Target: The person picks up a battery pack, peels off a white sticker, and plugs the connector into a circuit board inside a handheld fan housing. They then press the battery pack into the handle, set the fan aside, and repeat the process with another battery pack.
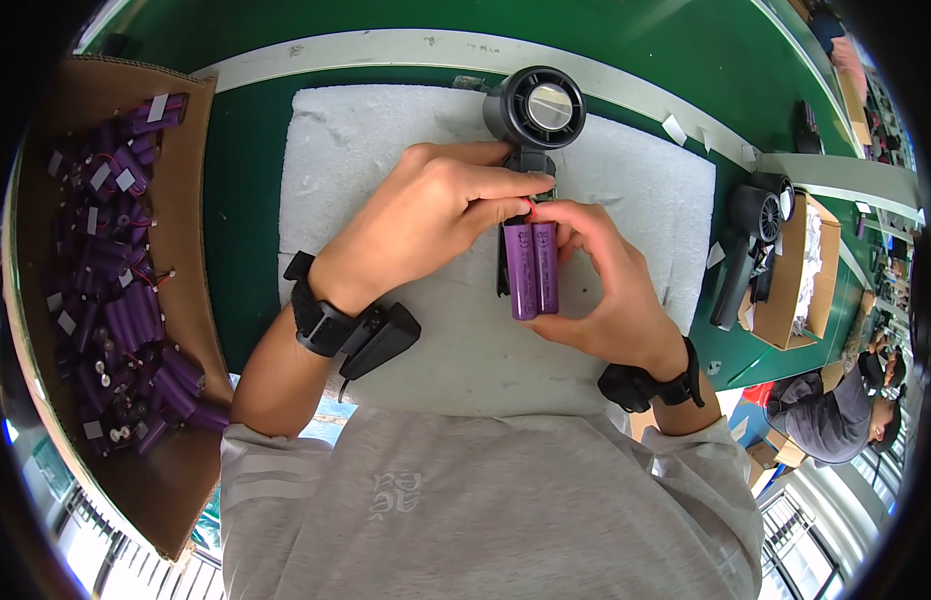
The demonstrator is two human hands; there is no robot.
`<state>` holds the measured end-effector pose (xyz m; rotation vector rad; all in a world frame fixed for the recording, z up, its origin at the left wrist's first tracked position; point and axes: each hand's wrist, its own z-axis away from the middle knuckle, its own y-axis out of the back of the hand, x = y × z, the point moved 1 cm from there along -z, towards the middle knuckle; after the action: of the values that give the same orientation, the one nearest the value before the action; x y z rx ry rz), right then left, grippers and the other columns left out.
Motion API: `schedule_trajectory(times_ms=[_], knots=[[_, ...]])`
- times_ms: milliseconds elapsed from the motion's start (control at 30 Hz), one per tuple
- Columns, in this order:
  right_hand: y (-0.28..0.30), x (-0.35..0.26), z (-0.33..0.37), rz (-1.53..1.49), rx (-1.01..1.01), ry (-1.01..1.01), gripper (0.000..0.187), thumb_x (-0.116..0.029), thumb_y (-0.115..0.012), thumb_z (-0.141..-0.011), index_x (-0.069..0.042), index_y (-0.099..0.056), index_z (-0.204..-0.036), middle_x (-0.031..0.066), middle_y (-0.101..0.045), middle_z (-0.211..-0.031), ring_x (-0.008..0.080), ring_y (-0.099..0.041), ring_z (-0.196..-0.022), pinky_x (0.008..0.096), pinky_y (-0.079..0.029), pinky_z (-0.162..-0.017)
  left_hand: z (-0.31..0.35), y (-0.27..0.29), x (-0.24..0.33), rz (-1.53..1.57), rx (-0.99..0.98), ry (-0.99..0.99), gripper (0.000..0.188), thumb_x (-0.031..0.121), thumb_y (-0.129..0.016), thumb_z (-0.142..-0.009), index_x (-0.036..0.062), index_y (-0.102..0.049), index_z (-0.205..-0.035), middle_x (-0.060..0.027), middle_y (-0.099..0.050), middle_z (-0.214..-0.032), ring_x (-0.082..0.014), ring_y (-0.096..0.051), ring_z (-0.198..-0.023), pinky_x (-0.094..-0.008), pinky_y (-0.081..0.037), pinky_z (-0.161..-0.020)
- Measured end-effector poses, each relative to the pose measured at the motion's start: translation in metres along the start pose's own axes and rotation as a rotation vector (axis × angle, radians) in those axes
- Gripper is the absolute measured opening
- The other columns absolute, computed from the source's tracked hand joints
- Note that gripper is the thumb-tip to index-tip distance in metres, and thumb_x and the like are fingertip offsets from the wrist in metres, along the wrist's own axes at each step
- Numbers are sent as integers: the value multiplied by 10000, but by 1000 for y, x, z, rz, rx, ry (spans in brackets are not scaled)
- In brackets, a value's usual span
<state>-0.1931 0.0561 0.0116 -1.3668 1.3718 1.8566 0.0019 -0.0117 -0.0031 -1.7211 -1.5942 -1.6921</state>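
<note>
A black handheld fan (pixel 500 110) with a round head lies on the white foam sheet (pixel 335 130), its handle opened so that a bit of green circuit board shows below the neck. Around the neck and upper handle, the fingers of my left hand (pixel 425 215) are closed, thumb and index finger close to a short red wire (pixel 531 208). My right hand (pixel 615 280) grips a purple two-cell battery pack (pixel 533 270) between thumb and fingers, over the handle. The wire runs at the pack's top end; its connection is hidden by my fingertips.
At left stands a cardboard box (pixel 190 270) full of purple battery packs (pixel 135 310). To the right are another black fan (pixel 750 225) and a small carton (pixel 825 265) with white material inside. A white rail (pixel 385 55) crosses the green bench. A person (pixel 835 415) sits at far right.
</note>
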Motion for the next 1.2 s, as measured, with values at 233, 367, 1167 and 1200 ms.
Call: schedule_trajectory(times_ms=[233, 367, 1167, 1200], knots=[[-7, 2, -3, 187, 95, 119, 746, -32, -839, -573, -66, -503, -1239, 109, -549, -1197, 241, -589, -987, 345, -522, -818, 0, 3, -1, 0, -52, -32, 296, 23, -697, -790, 51, -692, -1085, -234, -660, -1000, -373, -667, -855, -360, -543, -715], [-9, -2, 0, 235, 132, 132, 668, -19, -836, -575, -44, -564, -1184, 113, -549, -1210, 258, -594, -996, 351, -536, -822, 1, 4, -1, -15, -50, -60, 306, 21, -693, -789, 52, -688, -1093, -231, -660, -999, -383, -659, -877, -363, -545, -730], [-18, -5, 7, 460, 244, 160, 487, -36, -845, -558, -20, -667, -1011, 163, -557, -1283, 275, -628, -938, 324, -561, -749, -1, 5, -3, -26, -54, -48, 279, 52, -682, -809, 74, -693, -1088, -197, -673, -930, -366, -658, -811, -364, -545, -830], [-19, -4, 6, 433, 260, 152, 467, -45, -844, -563, -35, -662, -993, 152, -553, -1277, 274, -620, -930, 329, -558, -752, -1, 4, -4, -20, -54, -53, 272, 56, -685, -810, 74, -696, -1082, -193, -675, -915, -361, -660, -796, -364, -544, -836]])
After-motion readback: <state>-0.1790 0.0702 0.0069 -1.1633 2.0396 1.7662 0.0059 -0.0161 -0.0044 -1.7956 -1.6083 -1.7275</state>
